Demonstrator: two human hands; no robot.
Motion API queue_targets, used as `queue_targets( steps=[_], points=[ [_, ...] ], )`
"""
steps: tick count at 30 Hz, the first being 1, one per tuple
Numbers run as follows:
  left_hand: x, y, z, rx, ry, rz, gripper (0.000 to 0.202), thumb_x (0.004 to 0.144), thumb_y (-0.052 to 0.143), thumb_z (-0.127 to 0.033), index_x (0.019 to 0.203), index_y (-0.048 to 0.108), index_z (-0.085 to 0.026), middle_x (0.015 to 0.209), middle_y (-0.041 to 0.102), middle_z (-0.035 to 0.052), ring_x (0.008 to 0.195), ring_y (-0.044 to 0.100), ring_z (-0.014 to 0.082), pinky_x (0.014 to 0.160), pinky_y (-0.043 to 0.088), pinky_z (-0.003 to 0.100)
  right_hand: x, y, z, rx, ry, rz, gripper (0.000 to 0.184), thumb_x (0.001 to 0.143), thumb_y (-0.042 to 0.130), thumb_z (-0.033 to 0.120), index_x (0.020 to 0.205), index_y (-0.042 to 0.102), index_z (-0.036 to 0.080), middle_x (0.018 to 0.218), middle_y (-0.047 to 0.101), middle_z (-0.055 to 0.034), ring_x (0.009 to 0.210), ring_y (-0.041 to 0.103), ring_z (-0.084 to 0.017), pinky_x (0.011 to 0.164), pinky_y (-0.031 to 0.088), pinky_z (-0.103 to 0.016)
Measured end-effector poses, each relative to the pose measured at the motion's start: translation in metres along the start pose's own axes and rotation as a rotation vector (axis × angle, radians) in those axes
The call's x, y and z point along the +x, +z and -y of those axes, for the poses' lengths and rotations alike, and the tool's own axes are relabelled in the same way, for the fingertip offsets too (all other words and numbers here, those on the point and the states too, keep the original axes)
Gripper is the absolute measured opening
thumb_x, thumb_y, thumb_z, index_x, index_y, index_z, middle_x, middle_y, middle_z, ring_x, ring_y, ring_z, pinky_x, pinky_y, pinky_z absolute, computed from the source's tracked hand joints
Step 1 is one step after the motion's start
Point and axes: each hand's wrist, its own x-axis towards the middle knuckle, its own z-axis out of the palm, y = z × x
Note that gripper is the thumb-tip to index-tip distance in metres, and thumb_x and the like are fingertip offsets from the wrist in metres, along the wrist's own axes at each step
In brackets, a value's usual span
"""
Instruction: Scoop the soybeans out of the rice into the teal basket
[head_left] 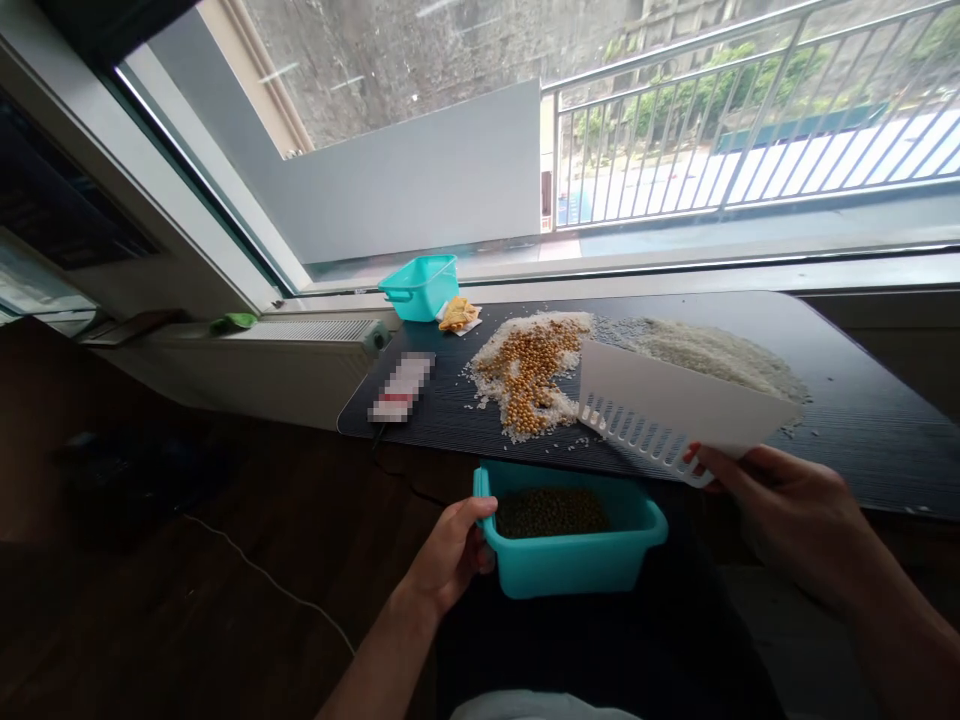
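My left hand (455, 545) grips the left rim of a turquoise plastic bin (570, 570), thumb over the edge. Inside lie many small dark greenish beans (553, 512). The bin is held at the table's front edge, above my lap. My right hand (780, 490) is closed on the near lower corner of a white slotted plastic panel (675, 400), which slants over the table. Its far end is beside a pile of yellow beans (536, 360) mixed with white grains. Behind the panel, partly hidden by it, spreads a heap of pale rice-like grains (705, 350).
A dark table (862, 400) stands against the window. At its back left are a second turquoise bin (424, 288) and a crumpled yellowish item (457, 315). A blurred-out flat device (403, 388) with a cable lies at the left end. A radiator (315, 350) stands further left.
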Motion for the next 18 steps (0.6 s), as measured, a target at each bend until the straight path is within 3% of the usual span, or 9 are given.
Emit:
queue_targets(
  steps=[4,9,13,18],
  points=[
    [0.012,0.001,0.004,0.038,-0.015,-0.039,0.033,0.061,0.067,-0.037,0.051,0.041,-0.020,0.040,0.036,-0.0085,0.035,0.036,0.0060,0.037,0.026,0.020,0.001,-0.008,-0.002,0.004,-0.053,0.011,0.033,0.057,0.068,0.052,0.071,0.072,0.022,0.067,0.072,-0.0022,0.065,0.066,-0.024,0.065,0.053,-0.036],
    [0.029,-0.005,0.005,0.115,0.005,-0.061,0.033,0.059,0.066,-0.037,0.047,0.041,-0.020,0.035,0.034,-0.0088,0.031,0.032,0.0053,0.034,0.022,0.020,0.011,-0.018,-0.001,-0.046,-0.093,-0.066,0.030,0.065,0.063,0.053,0.068,0.069,0.024,0.062,0.068,-0.0007,0.060,0.062,-0.020,0.062,0.052,-0.034],
    [0.037,-0.010,0.006,0.183,0.021,-0.050,0.031,0.058,0.071,-0.036,0.048,0.048,-0.017,0.034,0.037,-0.0077,0.029,0.030,0.0049,0.032,0.017,0.020,0.031,-0.015,0.001,0.096,-0.064,-0.039,0.027,0.069,0.061,0.047,0.073,0.065,0.021,0.069,0.065,-0.0001,0.060,0.060,-0.015,0.055,0.054,-0.029],
    [0.043,-0.012,0.009,0.228,0.023,-0.066,0.028,0.063,0.071,-0.038,0.056,0.057,-0.015,0.038,0.046,-0.0052,0.035,0.042,0.0086,0.038,0.030,0.022,0.048,-0.003,0.001,0.183,-0.031,-0.066,0.023,0.073,0.057,0.041,0.083,0.061,0.021,0.072,0.064,-0.0005,0.062,0.061,-0.016,0.046,0.053,-0.027]
  ],
)
